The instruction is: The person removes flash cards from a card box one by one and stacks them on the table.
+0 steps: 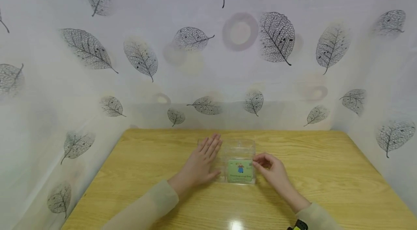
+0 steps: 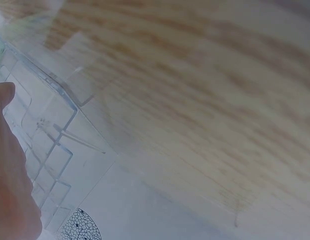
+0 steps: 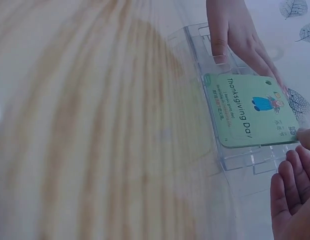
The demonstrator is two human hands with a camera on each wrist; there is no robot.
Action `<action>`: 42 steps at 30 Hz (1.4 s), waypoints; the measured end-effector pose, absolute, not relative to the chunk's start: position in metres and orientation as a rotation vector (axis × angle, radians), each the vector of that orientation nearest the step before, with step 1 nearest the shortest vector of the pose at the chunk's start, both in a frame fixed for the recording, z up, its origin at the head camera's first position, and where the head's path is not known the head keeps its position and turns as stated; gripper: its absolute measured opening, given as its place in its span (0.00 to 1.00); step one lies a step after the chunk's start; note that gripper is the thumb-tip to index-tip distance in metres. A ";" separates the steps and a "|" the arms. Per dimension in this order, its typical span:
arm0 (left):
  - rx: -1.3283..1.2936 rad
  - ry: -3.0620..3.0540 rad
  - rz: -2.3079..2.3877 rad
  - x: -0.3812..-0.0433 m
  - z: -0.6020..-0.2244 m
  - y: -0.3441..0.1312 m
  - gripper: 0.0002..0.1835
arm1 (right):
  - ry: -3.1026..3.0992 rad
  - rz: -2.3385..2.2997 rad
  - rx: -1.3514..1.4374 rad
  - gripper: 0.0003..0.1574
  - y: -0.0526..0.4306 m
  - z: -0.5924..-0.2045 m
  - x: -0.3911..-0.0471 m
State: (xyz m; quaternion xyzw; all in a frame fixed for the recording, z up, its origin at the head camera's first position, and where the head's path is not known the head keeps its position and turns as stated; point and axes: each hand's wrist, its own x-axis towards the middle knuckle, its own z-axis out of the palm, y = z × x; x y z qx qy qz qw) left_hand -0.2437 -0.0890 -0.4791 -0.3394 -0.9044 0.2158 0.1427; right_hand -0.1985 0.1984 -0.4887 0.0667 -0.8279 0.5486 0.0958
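Note:
A clear plastic tray (image 1: 240, 144) with several compartments lies on the table. At its front right compartment is a green flashcard (image 1: 240, 171) with a small figure and the words "Thanksgiving Day". My right hand (image 1: 274, 172) pinches the card's right edge between thumb and fingers; in the right wrist view the thumb lies over the card's corner (image 3: 250, 112). Whether more cards lie beneath it, I cannot tell. With straight fingers, my left hand (image 1: 202, 161) rests on the tray's left part and covers much of it. The left wrist view shows only a bit of that hand beside the tray's dividers (image 2: 59, 145).
The wooden table (image 1: 156, 150) spreads around the tray and runs back to a pale cloth (image 1: 208, 78) printed with leaves, which surrounds it at the back and sides. A dark watch (image 1: 299, 225) sits at the right sleeve.

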 end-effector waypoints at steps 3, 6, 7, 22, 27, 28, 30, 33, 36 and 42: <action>-0.975 -2.607 0.623 -0.245 -0.479 -0.089 0.55 | -2.455 1.625 0.198 0.07 0.198 -0.488 -0.198; -0.975 -2.607 0.622 -0.246 -0.479 -0.089 0.55 | -2.462 1.625 0.189 0.07 0.198 -0.489 -0.199; -0.976 -2.609 0.623 -0.246 -0.479 -0.089 0.55 | -2.463 1.622 0.190 0.07 0.199 -0.489 -0.199; -0.984 -2.615 0.592 -0.243 -0.478 -0.088 0.54 | -2.474 1.639 0.125 0.04 0.197 -0.490 -0.199; -0.982 -2.610 0.610 -0.242 -0.478 -0.088 0.54 | -2.472 1.647 0.128 0.04 0.197 -0.490 -0.197; -0.980 -2.608 0.613 -0.242 -0.478 -0.088 0.54 | -2.471 1.646 0.130 0.04 0.198 -0.490 -0.197; -0.978 -2.604 0.620 -0.242 -0.478 -0.088 0.54 | -2.471 1.647 0.133 0.03 0.198 -0.490 -0.197; -0.980 -2.604 0.617 -0.242 -0.478 -0.088 0.54 | -2.461 1.648 0.131 0.02 0.198 -0.491 -0.198; -0.981 -2.603 0.615 -0.242 -0.478 -0.087 0.54 | -2.452 1.645 0.129 0.02 0.198 -0.491 -0.198; -0.972 -2.609 0.629 -0.242 -0.478 -0.087 0.54 | -2.444 1.613 0.140 0.03 0.198 -0.491 -0.199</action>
